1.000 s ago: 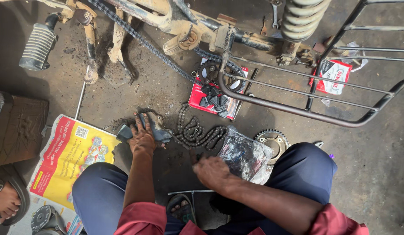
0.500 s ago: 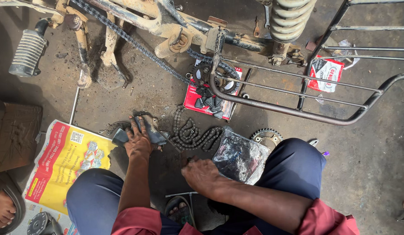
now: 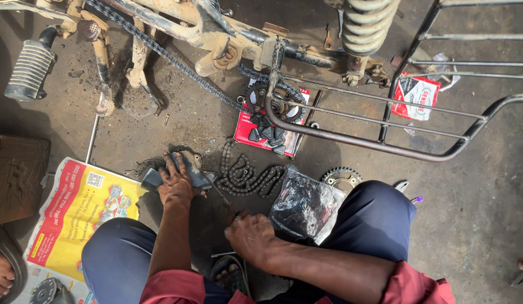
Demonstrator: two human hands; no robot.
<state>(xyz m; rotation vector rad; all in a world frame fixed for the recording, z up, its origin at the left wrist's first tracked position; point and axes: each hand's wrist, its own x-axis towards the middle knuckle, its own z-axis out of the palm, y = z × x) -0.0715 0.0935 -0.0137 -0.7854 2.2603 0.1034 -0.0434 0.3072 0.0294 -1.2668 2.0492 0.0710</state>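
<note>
1. Since the earlier view, my right hand [image 3: 251,237] has drawn down and in toward my knees; my left hand [image 3: 175,184] has stayed where it was, so the work has shifted little.
2. My left hand lies palm down with fingers spread over a dark, greasy metal part [image 3: 188,175] on the ground, pressing it flat.
3. My right hand is curled, fingertips pressed together low over the floor; whether it pinches anything small I cannot tell.
4. Loose drive chain [image 3: 247,177] lies coiled just beside the metal part, between it and a crumpled black plastic bag [image 3: 304,205] resting against my right knee.
5. Behind the bag a toothed sprocket [image 3: 341,175] shows partly.
6. Farther off, a red parts box [image 3: 267,132] holds dark pieces and sits under the motorcycle frame [image 3: 216,34], whose own chain runs diagonally above.
7. Bent tubular rack [image 3: 385,146] crosses the upper right, crowding reach toward the box.
8. At left lie a yellow printed sheet [image 3: 76,208] and a ribbed footrest [image 3: 28,70].
9. Another person's foot [image 3: 0,276] shows at the lower left edge.
</note>
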